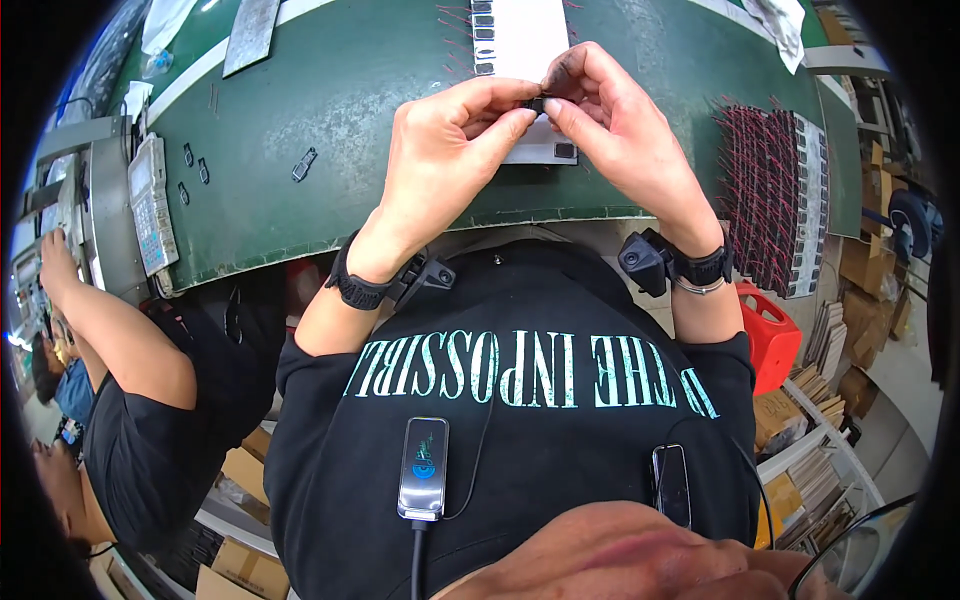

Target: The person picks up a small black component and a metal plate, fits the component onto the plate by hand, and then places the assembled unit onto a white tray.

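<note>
Above the green table (350, 120), my left hand (435, 145) and my right hand (625, 135) meet, fingertips almost touching. Both pinch a small black part (537, 104) between thumb and forefinger; the fingers cover most of it, so its exact kind is unclear. Beneath them lies a white board (525, 40), partly hidden by my hands. Small black square pieces (484, 50) with thin red wires line its left edge. One more black square (565, 151) sits at the board's near right corner.
Several small black pieces (304, 165) lie on the table to the left, near a white keypad device (152, 205). A metal plate (251, 35) rests farther back. At right is a board (808, 190) crowded with red-wired pieces. A red stool (768, 340) and a co-worker (150, 440) flank me.
</note>
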`<action>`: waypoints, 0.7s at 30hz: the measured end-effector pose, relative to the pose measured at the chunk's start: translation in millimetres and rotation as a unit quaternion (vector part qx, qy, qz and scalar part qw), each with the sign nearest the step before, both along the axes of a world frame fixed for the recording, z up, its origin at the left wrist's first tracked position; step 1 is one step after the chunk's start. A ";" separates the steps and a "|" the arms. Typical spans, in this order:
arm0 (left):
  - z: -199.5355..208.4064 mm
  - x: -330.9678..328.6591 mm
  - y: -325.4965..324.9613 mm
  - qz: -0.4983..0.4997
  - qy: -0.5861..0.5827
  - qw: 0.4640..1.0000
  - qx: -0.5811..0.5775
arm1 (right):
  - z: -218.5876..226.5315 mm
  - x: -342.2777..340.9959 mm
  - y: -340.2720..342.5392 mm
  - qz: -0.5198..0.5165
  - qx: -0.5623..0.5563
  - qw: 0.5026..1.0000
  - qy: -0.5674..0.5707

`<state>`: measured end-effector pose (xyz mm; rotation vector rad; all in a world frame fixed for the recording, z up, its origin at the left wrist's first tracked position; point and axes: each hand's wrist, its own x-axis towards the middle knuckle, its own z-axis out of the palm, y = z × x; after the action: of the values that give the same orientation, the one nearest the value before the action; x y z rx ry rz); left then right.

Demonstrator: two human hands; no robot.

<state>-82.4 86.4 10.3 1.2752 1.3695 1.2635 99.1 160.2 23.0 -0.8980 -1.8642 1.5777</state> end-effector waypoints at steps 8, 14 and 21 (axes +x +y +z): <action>-3.1 -6.2 4.8 -0.006 -0.070 0.997 -0.014 | 14.7 -10.1 -7.2 -0.006 0.130 0.988 -0.082; 7.1 -16.9 -6.2 0.122 0.075 0.985 0.094 | 21.3 -16.4 55.1 -0.075 0.224 0.962 -0.136; -14.4 -48.1 -35.1 0.163 0.124 0.976 0.078 | -9.3 -33.9 112.7 -0.119 0.258 0.924 -0.258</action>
<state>-130.5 51.3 -4.0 1.3910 1.7420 1.4954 65.2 272.9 13.7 -1.3004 -2.2570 0.6748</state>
